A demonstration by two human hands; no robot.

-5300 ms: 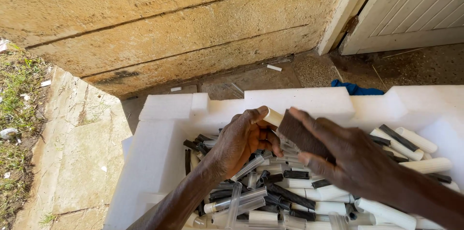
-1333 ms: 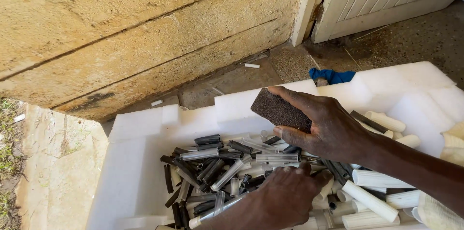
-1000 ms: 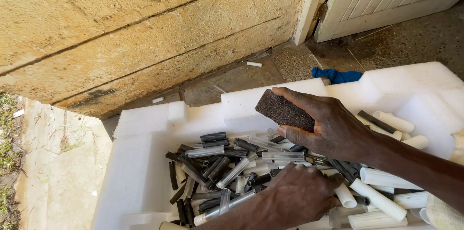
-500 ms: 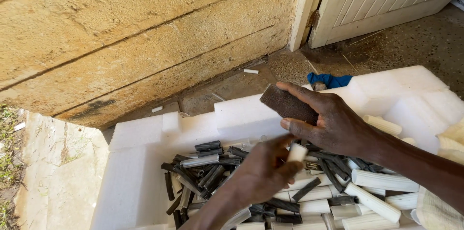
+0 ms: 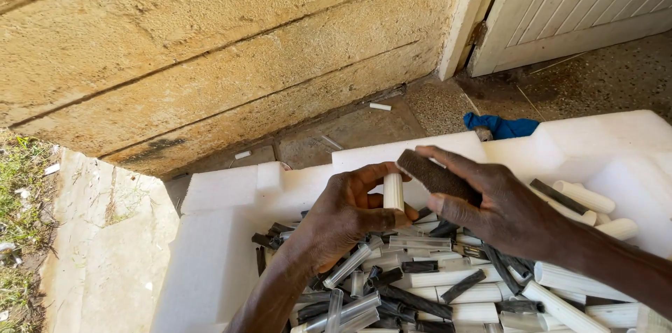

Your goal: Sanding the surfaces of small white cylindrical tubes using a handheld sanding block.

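White tube [image 5: 393, 191] stands upright over the foam box [image 5: 224, 235], pinched in the left hand [image 5: 343, 219], fingers curled behind it and thumb lying across its lower end. Just beside that tube, the right hand [image 5: 500, 210] grips a dark brown sanding block [image 5: 437, 176], thumb underneath and fingers laid over the top, with the block's near end almost touching the tube's top. Both hands hover above the box's inside, where a heap of tubes [image 5: 420, 291] lies jumbled: white ones, clear ones and black ones, crossing each other every which way. Beyond the box's far wall, a blue cloth [image 5: 500, 125] lies on the ground. Further behind the box rises a yellowish stone wall [image 5: 210, 60], with a pale door [image 5: 581, 4] off to its right.
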